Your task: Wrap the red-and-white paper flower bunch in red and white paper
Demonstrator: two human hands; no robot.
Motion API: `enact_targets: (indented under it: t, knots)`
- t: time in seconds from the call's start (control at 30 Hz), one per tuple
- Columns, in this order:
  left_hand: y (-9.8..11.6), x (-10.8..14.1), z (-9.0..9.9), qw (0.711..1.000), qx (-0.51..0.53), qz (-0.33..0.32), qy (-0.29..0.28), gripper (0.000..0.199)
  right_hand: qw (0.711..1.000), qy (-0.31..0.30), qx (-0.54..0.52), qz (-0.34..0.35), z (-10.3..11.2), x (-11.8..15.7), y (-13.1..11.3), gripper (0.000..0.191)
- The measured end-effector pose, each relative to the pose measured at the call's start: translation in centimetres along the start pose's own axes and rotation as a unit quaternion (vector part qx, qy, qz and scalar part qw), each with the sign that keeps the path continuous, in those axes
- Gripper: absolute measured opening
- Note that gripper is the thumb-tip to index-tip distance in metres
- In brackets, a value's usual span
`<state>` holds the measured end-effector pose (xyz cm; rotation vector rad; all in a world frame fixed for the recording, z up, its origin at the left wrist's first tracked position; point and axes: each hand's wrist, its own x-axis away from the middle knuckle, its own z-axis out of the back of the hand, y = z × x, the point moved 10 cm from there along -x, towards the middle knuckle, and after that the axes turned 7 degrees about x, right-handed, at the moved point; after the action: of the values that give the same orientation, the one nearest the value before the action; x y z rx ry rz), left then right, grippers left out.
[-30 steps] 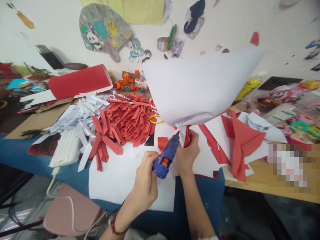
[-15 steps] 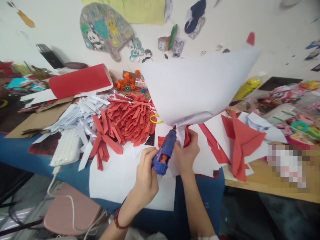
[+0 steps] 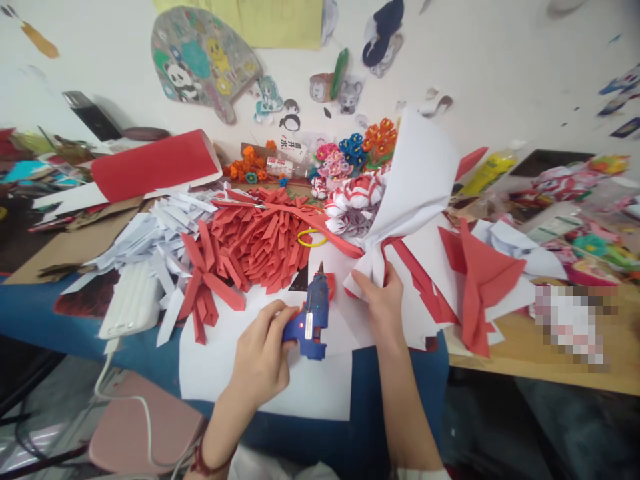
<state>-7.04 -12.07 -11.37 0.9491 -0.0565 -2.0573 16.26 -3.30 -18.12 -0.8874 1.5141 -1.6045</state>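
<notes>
My left hand (image 3: pixel 261 350) is wrapped round the handle of a blue hot glue gun (image 3: pixel 316 303), its nozzle pointing up and away from me over the white paper. A small light glows on the gun's side. In my right hand (image 3: pixel 384 303) is the pinched base of a folded paper wrapper (image 3: pixel 413 177), white on this side with red paper showing at its edges. The wrapper flares upward and stands apart from the nozzle. Beyond its left edge sits a cluster of red-and-white folded paper pieces (image 3: pixel 353 207). A yellow ring (image 3: pixel 311 238) lies behind the nozzle.
Left of my hands are heaps of red folded strips (image 3: pixel 260 243) and white folded strips (image 3: pixel 165 223), beside a white power bank (image 3: pixel 131 300) with a cable. Folded red paper (image 3: pixel 490 277) lies to the right. Beaded flowers (image 3: pixel 335 160) stand by the wall.
My left hand has drawn the glue gun back, down and left from the wrapper. The wrapper has turned and narrowed in my right hand, uncovering the flowers and the red-and-white cluster behind.
</notes>
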Motion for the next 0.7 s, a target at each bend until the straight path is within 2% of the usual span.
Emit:
enact_targets:
  t: [0.1,0.27,0.5,0.7]
  knots:
    - [-0.9,0.0,-1.3,0.997,-0.026,-0.003,-0.078,0.033,0.999,-0.002,-0.028,-0.030,0.6,-0.3,0.7,0.051]
    - [-1.1,0.2,-3.2,0.987,-0.054,-0.008,-0.148,0.032,0.999,-0.018,0.011,-0.033,1.4,-0.7,0.7,0.047]
    - [-2.1,-0.6,-3.7,0.979,-0.162,0.025,-0.118,0.035,0.996,-0.036,0.078,-0.007,2.1,-1.5,0.6,0.050]
    - [-1.2,-0.7,-3.1,0.976,-0.174,0.048,-0.126,0.043,0.993,-0.050,0.102,0.005,1.9,-1.1,-0.3,0.048]
